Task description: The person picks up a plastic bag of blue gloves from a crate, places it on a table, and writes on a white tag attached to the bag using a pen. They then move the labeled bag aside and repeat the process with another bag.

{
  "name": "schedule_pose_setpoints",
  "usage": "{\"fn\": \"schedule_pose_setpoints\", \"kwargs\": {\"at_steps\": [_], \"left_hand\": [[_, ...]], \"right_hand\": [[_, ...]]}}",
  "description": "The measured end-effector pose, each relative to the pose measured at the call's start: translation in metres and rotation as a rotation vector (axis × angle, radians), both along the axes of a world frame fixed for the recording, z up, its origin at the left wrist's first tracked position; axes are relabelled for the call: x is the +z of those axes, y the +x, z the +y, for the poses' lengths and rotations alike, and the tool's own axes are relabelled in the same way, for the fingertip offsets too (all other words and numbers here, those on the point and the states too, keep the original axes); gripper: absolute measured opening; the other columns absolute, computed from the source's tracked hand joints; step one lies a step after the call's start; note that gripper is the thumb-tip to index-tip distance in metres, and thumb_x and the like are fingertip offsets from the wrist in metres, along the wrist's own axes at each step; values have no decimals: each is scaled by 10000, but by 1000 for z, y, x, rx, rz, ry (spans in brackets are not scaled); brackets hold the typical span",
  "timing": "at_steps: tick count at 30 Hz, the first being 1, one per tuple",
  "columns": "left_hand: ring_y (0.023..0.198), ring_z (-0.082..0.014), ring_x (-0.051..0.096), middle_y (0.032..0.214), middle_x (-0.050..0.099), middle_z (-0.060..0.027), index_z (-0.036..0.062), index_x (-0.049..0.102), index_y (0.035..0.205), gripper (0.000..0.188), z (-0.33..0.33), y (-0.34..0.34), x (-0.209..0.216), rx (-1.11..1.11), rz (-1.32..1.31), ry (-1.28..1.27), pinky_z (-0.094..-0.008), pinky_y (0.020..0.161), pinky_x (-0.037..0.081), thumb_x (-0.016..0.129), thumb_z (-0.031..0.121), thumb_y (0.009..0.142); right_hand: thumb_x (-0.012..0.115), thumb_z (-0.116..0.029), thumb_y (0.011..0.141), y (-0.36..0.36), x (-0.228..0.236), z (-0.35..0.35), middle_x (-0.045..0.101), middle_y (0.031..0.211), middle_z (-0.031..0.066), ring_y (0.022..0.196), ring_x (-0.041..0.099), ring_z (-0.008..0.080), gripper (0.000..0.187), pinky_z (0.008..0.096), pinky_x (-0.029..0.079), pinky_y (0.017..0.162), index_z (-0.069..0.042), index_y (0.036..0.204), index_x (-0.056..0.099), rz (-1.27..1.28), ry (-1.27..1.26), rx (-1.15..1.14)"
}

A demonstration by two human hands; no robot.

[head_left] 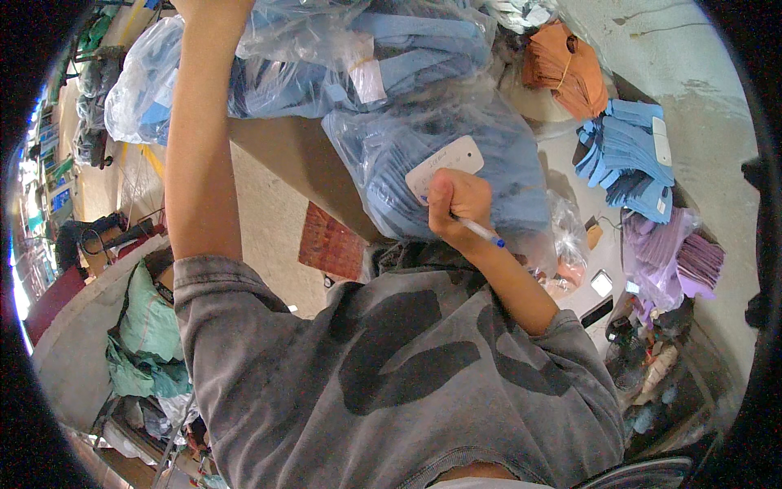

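Note:
My right hand [464,200] is closed around a pen [487,232] with a white barrel and blue end. It rests against a white card tag [452,160] with rounded corners and handwriting on it. Under the tag lies a clear plastic bag [509,163] packed with folded light-blue fabric pieces. My left arm stretches up to the far left, where my left hand [213,6] is cut off by the upper edge, its fingers out of sight. Close to it lies another clear bag [285,81] of blue pieces, with white labels [368,80] on it.
To the right are an orange fabric bundle [564,69], a tagged blue bundle [626,159] and purple bundles [664,257]. A phone-like dark object [597,311] lies nearer me. On the left a green sack [147,326] stands, and a reddish mat [331,240] is on the floor.

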State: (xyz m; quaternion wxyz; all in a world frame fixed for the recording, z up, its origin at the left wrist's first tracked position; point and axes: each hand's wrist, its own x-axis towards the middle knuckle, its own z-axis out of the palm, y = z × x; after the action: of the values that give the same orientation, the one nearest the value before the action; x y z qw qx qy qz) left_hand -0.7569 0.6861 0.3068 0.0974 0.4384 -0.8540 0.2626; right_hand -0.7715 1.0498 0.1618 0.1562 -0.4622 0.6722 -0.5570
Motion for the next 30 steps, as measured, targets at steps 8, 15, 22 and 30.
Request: {"fn": "schedule_pose_setpoints", "kwargs": {"at_steps": [8,15,22,30], "left_hand": [[775,-385,726,813,722,-218,55,770,872,532,-30,28,-14,48,305,6,-493,696,571,620,565,885],[1113,-368,673,1107,721,-216,137,725,1163,521,-79,96,-27,296,123,276,-503,886,542,518,564,949],[1076,-370,682,1157,729,-138,188,702,1260,426,-42,126,-49,105,534,250,-444,926,530,544,409,933],[795,-113,616,1061,697,-79,41,654,1143,250,143,114,64,-613,1057,824,-248,671,485,526,61,929]], "right_hand": [[426,-256,1072,-7,1,7,527,612,77,531,478,148,449,288,354,472,-49,678,484,-466,-83,-6],[335,-579,1063,-26,21,25,487,619,42,496,391,109,626,269,305,433,-74,745,523,-1024,-318,-56],[278,-615,1061,-63,21,56,403,594,-9,500,350,84,683,264,318,474,-37,855,577,-644,-31,-278],[443,-392,1086,-73,16,68,407,611,-27,527,355,57,440,236,314,493,-44,847,565,-545,-44,-332]]}}
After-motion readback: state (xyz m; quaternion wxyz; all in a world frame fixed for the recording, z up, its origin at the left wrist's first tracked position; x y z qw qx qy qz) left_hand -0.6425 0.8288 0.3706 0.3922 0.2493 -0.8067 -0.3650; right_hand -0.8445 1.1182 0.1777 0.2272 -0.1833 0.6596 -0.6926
